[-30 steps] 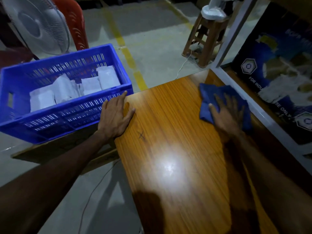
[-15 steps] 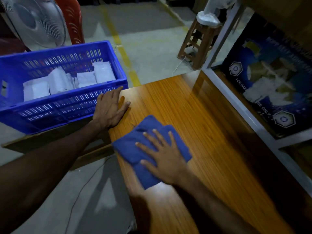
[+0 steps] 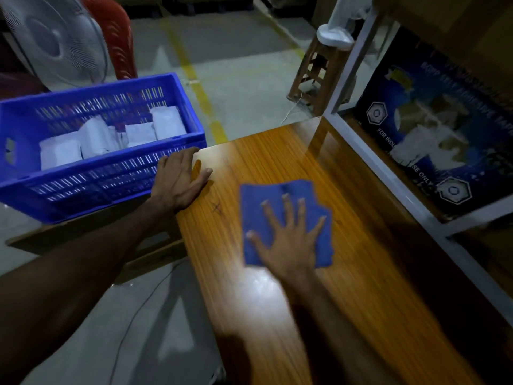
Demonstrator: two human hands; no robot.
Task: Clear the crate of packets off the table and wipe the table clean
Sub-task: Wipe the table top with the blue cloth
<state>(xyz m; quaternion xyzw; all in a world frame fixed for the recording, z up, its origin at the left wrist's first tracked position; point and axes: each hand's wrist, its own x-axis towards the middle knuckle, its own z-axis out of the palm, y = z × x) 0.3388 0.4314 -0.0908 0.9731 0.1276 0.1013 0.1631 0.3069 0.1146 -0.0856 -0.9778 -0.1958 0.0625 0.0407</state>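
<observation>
A glossy orange wooden table (image 3: pixel 361 245) fills the right half of the view. My right hand (image 3: pixel 288 240) lies flat, fingers spread, on a folded blue cloth (image 3: pixel 274 201) pressed to the table's middle. My left hand (image 3: pixel 177 182) rests palm down on the table's far left corner, holding nothing. Off the table to the left, a blue slotted crate (image 3: pixel 111 176) sits on a low wooden board and holds several white packets (image 3: pixel 97 140).
A white fan (image 3: pixel 52 43) and a red plastic chair (image 3: pixel 113 31) stand behind the crate. A wooden stool (image 3: pixel 319 76) stands beyond the table's far end. A white-framed glass panel (image 3: pixel 394 173) with a blue printed box behind it borders the table's right side. A cable runs over the floor.
My right hand has swept the cloth from the far right corner to the table's left edge, then back rightward to the middle. My left hand has stayed on the corner.
</observation>
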